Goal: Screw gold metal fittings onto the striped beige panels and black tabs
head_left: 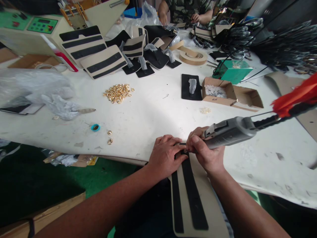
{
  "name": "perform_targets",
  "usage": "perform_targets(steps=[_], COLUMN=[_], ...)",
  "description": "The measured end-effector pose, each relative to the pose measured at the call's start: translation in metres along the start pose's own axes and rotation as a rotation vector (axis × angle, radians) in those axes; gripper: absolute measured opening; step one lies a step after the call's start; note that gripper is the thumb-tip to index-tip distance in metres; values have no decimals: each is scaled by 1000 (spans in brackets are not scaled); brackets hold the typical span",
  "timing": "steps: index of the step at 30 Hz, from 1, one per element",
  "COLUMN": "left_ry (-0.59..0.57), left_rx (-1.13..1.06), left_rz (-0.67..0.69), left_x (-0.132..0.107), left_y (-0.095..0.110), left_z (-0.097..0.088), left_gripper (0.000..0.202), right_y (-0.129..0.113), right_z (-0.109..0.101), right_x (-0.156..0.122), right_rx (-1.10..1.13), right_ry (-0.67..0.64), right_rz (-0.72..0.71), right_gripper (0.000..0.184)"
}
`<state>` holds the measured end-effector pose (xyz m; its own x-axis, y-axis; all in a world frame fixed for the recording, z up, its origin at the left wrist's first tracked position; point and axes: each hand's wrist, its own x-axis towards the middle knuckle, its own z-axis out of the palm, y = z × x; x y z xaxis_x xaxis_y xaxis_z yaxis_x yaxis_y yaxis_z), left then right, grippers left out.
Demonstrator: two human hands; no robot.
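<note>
Under the left fingers [177, 148] lies the striped panel [194, 195]

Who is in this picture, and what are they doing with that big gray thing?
You're seeing a person's two bare hands, not a robot. A camera on their head looks forward and down, so their arms stretch away from you.

The right hand grips a gray tool, angled down toward a beige panel with black strips. The left hand rests on the panel's far end. I can't see exactly what the tool's tip touches.

On the white table are a pile of little gold-colored pieces, a small blue cap and a tan roll. Across it, part of another person shows.
</note>
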<state>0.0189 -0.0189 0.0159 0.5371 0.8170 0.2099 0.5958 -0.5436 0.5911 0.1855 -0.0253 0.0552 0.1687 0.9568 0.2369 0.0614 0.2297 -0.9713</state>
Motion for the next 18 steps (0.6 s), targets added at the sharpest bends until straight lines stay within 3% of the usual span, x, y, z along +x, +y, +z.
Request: perform_targets(steps=[9,18], left_ry=[-23,-27], left_rx=[-8,-1], left_rz=[-14,-23], left_x=[1,0], left_y=[-1,-3], left_z=[1,4], left_gripper=[22,22], right_y=[4,7], right_z=[-2,-2], right_x=[8,6], right_rx=[66,60], right_ry=[-192,-243], right_rz=[-60,-47], right_gripper=[26,23])
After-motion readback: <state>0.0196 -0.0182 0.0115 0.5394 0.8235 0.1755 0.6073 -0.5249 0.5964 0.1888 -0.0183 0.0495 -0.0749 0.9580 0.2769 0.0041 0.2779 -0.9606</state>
